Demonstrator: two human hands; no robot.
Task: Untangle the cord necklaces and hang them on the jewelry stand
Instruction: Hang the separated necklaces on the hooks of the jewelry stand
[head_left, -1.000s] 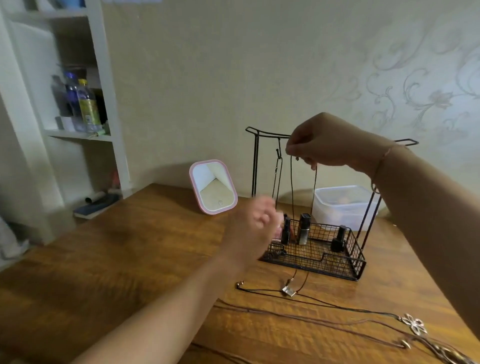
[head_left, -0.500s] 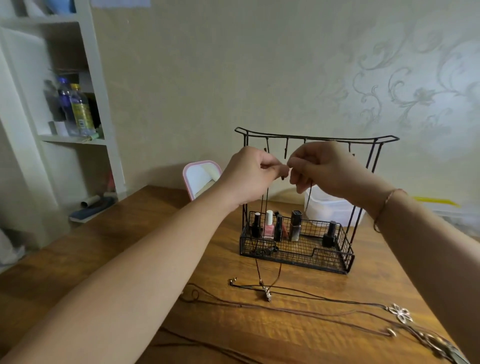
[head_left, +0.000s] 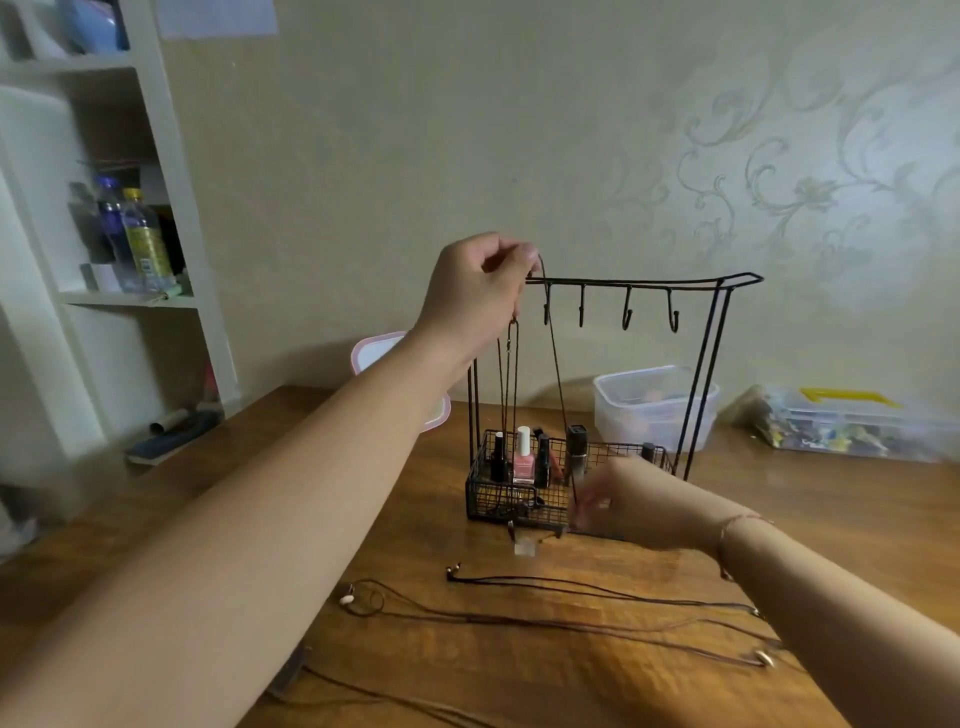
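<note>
A black wire jewelry stand with several hooks on its top bar stands on the wooden table, its basket base holding nail polish bottles. My left hand is raised at the bar's left end, pinching the top of a brown cord necklace that hangs down in a loop. My right hand is low in front of the basket, fingers pinched on the cord's lower part. A small pale pendant dangles just above the table. Other cord necklaces lie spread on the table nearer me.
A pink-framed mirror stands behind my left forearm. A clear plastic tub sits behind the stand, with another lidded box at the right. White shelves with bottles rise at the left.
My hands have parted: the left rose to the bar's left end with the cord, and the right dropped to the basket front, drawing the cord down.
</note>
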